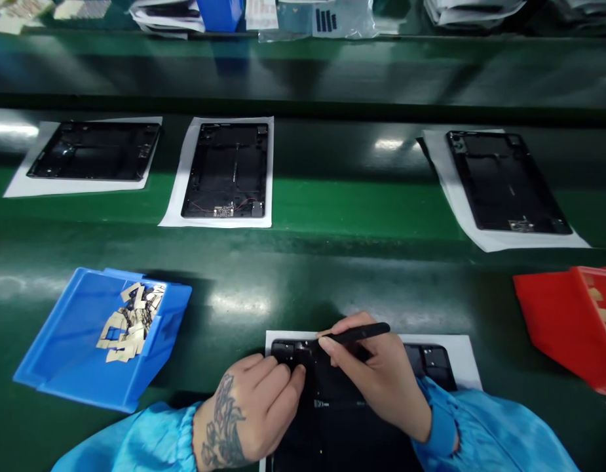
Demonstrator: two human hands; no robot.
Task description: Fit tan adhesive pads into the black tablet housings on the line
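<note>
A black tablet back shell (pixel 332 419) lies on a white sheet (pixel 460 357) right in front of me. My left hand (pixel 248 410) rests on the shell's upper left corner, its fingertips pressing there. My right hand (pixel 381 380) holds black tweezers (pixel 356 334) in a pinch, the tip pointing left at the same corner. Both arms wear blue sleeves.
A blue bin (pixel 94 337) of several small gold-coloured parts sits at the left, a red bin (pixel 572 321) at the right. Three more black shells on white sheets (pixel 94 151) (pixel 227 170) (pixel 506 183) lie on the green belt beyond. Bags and papers line the far shelf.
</note>
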